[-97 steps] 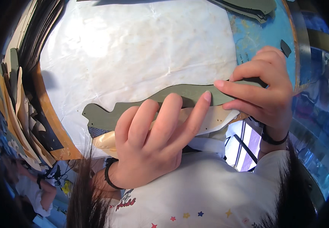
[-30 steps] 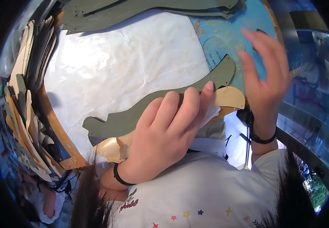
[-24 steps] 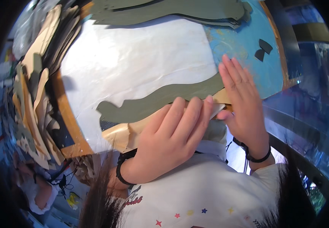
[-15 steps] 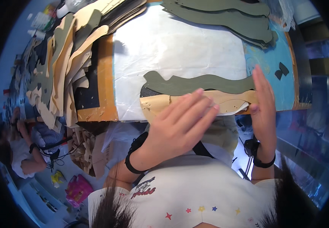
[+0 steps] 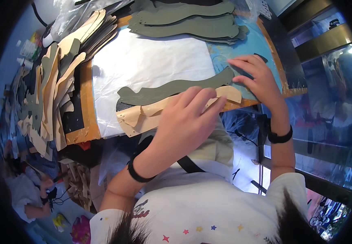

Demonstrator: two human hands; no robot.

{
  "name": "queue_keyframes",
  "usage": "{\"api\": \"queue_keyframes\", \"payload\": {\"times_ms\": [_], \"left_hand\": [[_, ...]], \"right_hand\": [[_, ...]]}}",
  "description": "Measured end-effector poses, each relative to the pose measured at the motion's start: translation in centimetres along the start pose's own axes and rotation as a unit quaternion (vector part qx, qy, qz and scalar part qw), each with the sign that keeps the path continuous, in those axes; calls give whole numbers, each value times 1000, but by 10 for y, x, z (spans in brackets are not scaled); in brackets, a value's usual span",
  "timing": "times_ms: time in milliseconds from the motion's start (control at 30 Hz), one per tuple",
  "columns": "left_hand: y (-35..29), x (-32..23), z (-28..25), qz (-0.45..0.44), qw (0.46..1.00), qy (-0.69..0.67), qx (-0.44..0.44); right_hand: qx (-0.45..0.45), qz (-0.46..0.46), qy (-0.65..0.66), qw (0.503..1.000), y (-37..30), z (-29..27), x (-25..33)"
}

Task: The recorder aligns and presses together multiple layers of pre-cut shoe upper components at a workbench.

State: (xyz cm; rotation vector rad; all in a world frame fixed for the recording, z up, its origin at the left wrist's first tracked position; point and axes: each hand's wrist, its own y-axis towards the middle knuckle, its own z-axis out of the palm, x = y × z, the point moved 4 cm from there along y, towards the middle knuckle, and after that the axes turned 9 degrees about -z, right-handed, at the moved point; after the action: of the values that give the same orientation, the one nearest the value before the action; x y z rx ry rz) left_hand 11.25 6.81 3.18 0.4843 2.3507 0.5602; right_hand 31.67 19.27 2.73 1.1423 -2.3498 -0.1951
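My left hand (image 5: 186,122) lies over a tan wavy-edged piece (image 5: 155,109), its fingers slightly bent and its tips near the strip's upper edge. Beyond it, a dark green wavy strip (image 5: 172,88) runs along the tan piece, with a ribbed black bit showing at their left end. Past the strip's right end is my right hand (image 5: 255,75), thumb and fingers apart. A small dark piece (image 5: 243,72) shows in the gap between them; whether they touch it I cannot tell. Another dark piece (image 5: 261,57) is partly hidden behind this hand.
White sheeting (image 5: 147,55) and a blue mat (image 5: 261,40) cover the wood-edged table. Stacked green strips (image 5: 184,24) lie at the back. At the left are piles of tan and green pieces (image 5: 49,89). Another person (image 5: 29,191) sits at lower left.
The view has swung to the right. My right hand has gone from the strip's right end toward the small dark pieces, its fingers now curved apart. My left hand stays over the tan piece.
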Motion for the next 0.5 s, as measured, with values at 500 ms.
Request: {"api": "queue_keyframes", "payload": {"times_ms": [500], "left_hand": [[14, 7, 42, -41, 993, 52, 102]], "right_hand": [[-11, -31, 23, 999, 12, 5, -12]]}}
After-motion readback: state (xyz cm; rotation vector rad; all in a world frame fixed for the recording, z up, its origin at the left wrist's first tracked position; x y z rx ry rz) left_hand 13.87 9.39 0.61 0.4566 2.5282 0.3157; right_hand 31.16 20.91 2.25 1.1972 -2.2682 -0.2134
